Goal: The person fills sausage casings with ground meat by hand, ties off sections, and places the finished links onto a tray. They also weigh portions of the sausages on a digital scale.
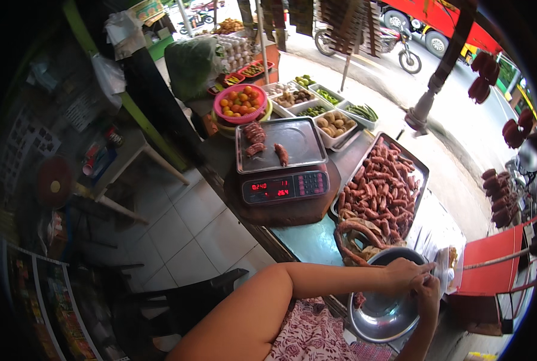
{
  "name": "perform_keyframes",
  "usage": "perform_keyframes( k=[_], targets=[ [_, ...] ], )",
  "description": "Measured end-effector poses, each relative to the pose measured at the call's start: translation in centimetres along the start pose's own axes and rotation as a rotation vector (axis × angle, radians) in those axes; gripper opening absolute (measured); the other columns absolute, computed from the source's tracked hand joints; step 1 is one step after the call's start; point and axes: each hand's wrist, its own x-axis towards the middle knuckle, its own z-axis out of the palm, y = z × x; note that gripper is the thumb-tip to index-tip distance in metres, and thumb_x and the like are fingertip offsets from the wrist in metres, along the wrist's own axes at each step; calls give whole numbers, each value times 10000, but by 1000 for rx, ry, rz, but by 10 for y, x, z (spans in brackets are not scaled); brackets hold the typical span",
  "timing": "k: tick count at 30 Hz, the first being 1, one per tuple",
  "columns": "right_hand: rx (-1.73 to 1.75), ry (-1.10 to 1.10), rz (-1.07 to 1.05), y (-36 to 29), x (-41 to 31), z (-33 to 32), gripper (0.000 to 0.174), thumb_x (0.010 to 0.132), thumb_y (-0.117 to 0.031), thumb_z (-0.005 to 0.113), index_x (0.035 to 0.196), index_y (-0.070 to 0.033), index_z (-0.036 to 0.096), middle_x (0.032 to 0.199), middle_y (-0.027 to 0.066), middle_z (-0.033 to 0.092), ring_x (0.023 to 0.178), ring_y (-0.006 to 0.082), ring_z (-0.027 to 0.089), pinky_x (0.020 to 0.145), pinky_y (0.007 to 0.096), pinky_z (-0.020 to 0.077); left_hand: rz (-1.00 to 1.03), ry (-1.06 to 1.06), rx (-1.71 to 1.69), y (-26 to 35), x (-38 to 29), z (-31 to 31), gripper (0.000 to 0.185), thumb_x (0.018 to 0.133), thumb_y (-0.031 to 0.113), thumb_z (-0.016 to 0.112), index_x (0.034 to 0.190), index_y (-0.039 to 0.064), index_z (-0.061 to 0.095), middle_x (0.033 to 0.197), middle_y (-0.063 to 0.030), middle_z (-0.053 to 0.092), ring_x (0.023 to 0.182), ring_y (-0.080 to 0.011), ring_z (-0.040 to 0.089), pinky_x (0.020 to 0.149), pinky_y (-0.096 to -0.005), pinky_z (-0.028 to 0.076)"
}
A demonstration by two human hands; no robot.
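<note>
My left hand (403,273) reaches across the near side of a stainless steel bowl (385,322), meeting my right hand (427,288) over its right rim. The fingertips are pinched close together; whatever lies between them is too small to make out. A bit of raw sausage meat (359,299) clings inside the bowl's left wall. Behind my left forearm, a long uncut sausage (356,225) curves down to the bowl. Beyond it, a metal tray (424,173) is heaped with short tied sausages (379,185). Several sausage pieces (255,133) rest on a digital scale (302,135) with a lit red display.
A pink basket (230,119) of tomatoes and white trays (336,142) of vegetables stand behind the scale. Dark sausages (500,198) hang at the right, near a red box (491,266). A clear plastic container (453,282) sits beside my hands. A motorcycle (406,52) and red truck (453,22) are on the road.
</note>
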Motion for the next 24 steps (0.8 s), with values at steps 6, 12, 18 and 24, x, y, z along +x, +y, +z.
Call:
perform_keyframes(
  k=[6, 12, 18, 24],
  targets=[
    [-76, 37, -38, 1, 9, 8, 361, 881, -266, 518, 631, -12, 579, 527, 23, 527, 443, 107, 489, 418, 270, 364, -106, -17, -147, 4, 1, -9, 531, 916, 266, 413, 1386, 19, 429, 899, -249, 664, 772, -365, 663, 711, -428, 518],
    [352, -88, -21, 4, -2, -1, 264, 866, -235, 568, 742, -7, 620, 585, 24, 569, 504, 108, 537, 469, 249, 399, -167, -102, -251, 15, 3, -24, 519, 931, 286, 390, 1355, -7, 447, 834, -232, 674, 754, -372, 665, 717, -435, 518],
    [-75, -1, -110, 30, 13, 9, 472, 918, -420, 508, 645, -36, 545, 527, 5, 497, 447, 92, 476, 419, 246, 361, -192, -33, -120, 18, -5, -8, 490, 931, 310, 395, 1307, 13, 498, 894, -226, 678, 812, -374, 664, 763, -479, 504],
    [464, -83, 19, 3, -1, -14, 307, 914, -293, 645, 927, 14, 629, 815, 17, 606, 673, 86, 558, 566, 244, 457, 40, -273, -247, 5, 25, -34, 271, 812, 137, 601, 1060, 50, 664, 928, -160, 689, 865, -308, 689, 722, -390, 534]
  ],
)
